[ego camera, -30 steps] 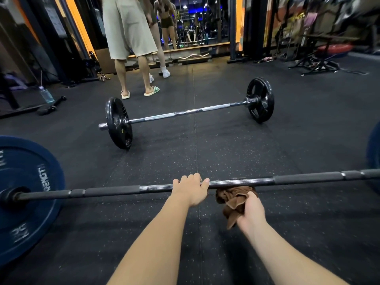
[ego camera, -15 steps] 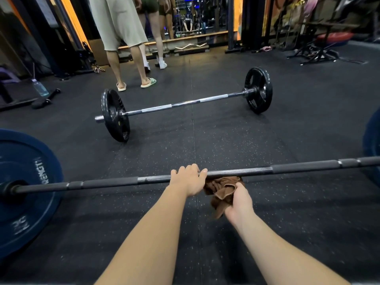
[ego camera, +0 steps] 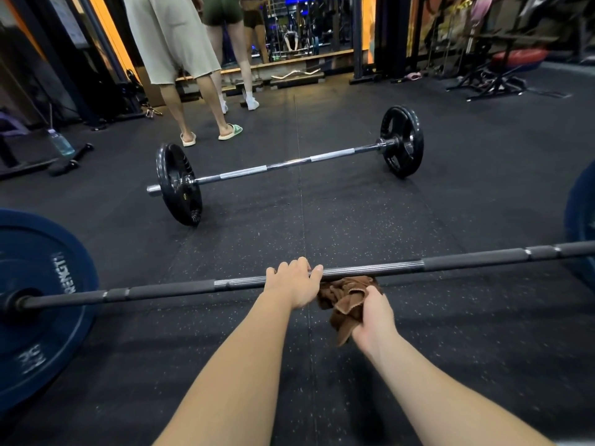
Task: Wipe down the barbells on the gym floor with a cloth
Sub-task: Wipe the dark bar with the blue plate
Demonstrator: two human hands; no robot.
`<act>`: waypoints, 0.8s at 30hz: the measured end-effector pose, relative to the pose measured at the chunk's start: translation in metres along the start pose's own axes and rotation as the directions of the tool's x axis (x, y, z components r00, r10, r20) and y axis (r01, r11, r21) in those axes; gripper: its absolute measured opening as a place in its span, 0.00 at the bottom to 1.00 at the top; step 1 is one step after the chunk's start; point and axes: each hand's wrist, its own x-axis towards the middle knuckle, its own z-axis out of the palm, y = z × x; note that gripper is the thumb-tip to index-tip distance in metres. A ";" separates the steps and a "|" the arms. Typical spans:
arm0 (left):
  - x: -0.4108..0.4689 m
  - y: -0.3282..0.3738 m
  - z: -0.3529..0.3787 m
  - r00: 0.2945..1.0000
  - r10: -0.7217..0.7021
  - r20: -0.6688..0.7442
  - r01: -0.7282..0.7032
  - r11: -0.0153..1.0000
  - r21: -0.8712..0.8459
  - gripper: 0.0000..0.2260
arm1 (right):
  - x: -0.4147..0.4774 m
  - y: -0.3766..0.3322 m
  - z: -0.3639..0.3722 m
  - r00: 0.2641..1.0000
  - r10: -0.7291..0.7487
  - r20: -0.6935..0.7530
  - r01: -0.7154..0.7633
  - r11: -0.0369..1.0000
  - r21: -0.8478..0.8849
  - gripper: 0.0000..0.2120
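Head view, gym floor (ego camera: 354, 220) of black speckled rubber. The near barbell (ego camera: 467, 262) lies across the floor's near part, its dark shaft running from the left edge to the right edge. A blue plate (ego camera: 38, 317) is on its left end and a second blue plate (ego camera: 582, 214), mostly cut off, on its right end.

The left hand (ego camera: 294, 283) rests on top of the shaft near its middle, fingers curled over the bar and gripping it. The right hand (ego camera: 373, 315) is just beside it to the right and slightly below the bar, fingers closed around a bunched brown cloth (ego camera: 344, 297). The cloth's upper folds meet the underside of the shaft, and a loose end hangs below the hand. Both forearms are bare.

Writing: the left blue plate carries white letters reading "RENGTH", the start of the word hidden. A lower marking on the same plate is too blurred to read.

Containers: a clear bluish water bottle (ego camera: 59, 143) stands upright near the floor's far-left edge; whether it holds liquid cannot be told.

The far barbell (ego camera: 289, 164), chrome-shafted, lies mid-floor, well apart from the near one, with a black plate (ego camera: 178, 185) on its left end and another black plate (ego camera: 402, 141) on its right end. Beyond it, a person in beige shorts (ego camera: 174, 37) and slides stands toward the floor's far edge, beside a second person in dark green shorts (ego camera: 222, 11).
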 end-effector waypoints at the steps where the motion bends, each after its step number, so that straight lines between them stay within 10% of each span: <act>1: 0.000 -0.001 0.000 1.000 0.006 0.000 -0.006 1.000 0.001 0.21 | 0.001 -0.009 -0.005 0.999 -0.040 -0.030 0.040 0.999 -0.013 0.16; 24: 0.006 -0.005 0.003 1.000 0.012 0.000 -0.012 1.000 -0.007 0.22 | 0.009 -0.054 -0.033 0.974 -0.157 -0.162 0.151 0.987 -0.050 0.15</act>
